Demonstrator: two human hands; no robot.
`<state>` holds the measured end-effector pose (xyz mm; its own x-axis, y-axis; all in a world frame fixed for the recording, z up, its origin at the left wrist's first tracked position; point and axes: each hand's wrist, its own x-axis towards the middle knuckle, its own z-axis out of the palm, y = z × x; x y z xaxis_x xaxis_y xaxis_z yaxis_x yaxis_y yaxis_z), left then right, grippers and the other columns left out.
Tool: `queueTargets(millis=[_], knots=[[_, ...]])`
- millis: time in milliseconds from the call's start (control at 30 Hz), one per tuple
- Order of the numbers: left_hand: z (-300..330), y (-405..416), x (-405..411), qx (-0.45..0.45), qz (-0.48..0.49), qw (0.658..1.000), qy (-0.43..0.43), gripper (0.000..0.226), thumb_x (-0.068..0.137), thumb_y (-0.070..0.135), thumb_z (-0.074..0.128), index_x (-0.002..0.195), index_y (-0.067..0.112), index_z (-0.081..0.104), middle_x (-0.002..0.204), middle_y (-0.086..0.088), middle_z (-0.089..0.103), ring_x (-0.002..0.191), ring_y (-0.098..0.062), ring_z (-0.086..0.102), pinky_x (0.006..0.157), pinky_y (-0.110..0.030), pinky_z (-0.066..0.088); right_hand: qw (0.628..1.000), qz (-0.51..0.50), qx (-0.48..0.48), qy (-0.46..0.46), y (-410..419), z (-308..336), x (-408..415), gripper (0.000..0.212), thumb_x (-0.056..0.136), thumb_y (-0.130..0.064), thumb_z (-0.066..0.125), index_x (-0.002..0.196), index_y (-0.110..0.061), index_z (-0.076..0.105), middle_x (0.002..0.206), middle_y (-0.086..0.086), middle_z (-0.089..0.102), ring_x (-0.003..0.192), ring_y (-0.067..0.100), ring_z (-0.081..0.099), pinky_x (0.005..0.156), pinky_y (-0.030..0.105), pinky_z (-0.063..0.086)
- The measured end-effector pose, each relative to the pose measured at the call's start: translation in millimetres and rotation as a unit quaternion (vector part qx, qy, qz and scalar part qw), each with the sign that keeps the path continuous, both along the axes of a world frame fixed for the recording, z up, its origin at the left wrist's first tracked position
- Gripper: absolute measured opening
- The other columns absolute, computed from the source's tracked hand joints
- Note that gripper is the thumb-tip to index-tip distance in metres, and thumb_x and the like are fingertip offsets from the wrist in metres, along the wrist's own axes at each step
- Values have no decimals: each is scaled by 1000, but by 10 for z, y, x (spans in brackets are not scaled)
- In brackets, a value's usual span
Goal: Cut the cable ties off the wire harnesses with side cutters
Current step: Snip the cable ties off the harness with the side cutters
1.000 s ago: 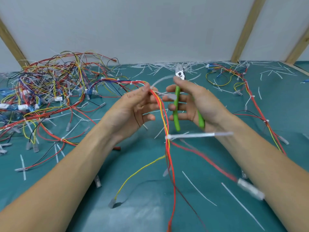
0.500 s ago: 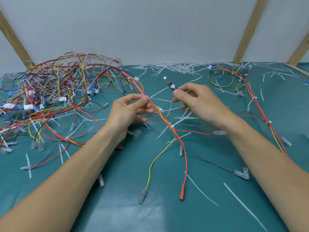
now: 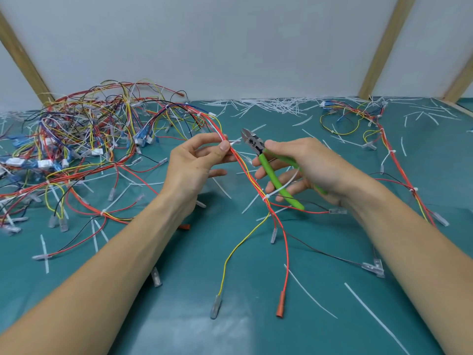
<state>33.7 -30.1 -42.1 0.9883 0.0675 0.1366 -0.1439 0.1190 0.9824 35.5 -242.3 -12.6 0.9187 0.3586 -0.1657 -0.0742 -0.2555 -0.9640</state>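
**A:** ok so what's closest to the camera?

**B:** teal table mat (image 3: 179, 316) with loose wire ends on it: a red terminal (image 3: 280, 304), a clear one on a yellow lead (image 3: 215, 306), and a few cut white tie tails (image 3: 309, 293) lying flat.

**A:** and the hands?

**B:** left hand (image 3: 194, 165) pinches the wire harness (image 3: 252, 180) between thumb and fingertips, right beside a white cable tie (image 3: 234, 143). Right hand (image 3: 304, 167) is wrapped around the green handles of the side cutters (image 3: 266, 160); the blades look parted, tips pointing at that tie, just beside it, not touching as far as I can tell. Another tie (image 3: 266, 197) sits lower on the same bundle.

**A:** further back?

**B:** big tangled pile of harnesses (image 3: 84, 139) on the left, a smaller harness (image 3: 378, 131) far right, and a drift of clipped ties (image 3: 271, 106) along the back edge. Behind that, a plain white wall (image 3: 230, 42) with slanted wooden battens (image 3: 384, 47).
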Motion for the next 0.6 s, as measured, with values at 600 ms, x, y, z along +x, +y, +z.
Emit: queueTargets(millis=[600], knots=[[20,11,11,-20,2,999,-38,6,92,15,69,97,17,67,78,3,73,77,-13,73,61,-25,57,999,32,-29,-4,-10,-4,-10,37,99,-45,58,104,-14,78,100,4,79,84,28,77,78,48,64]])
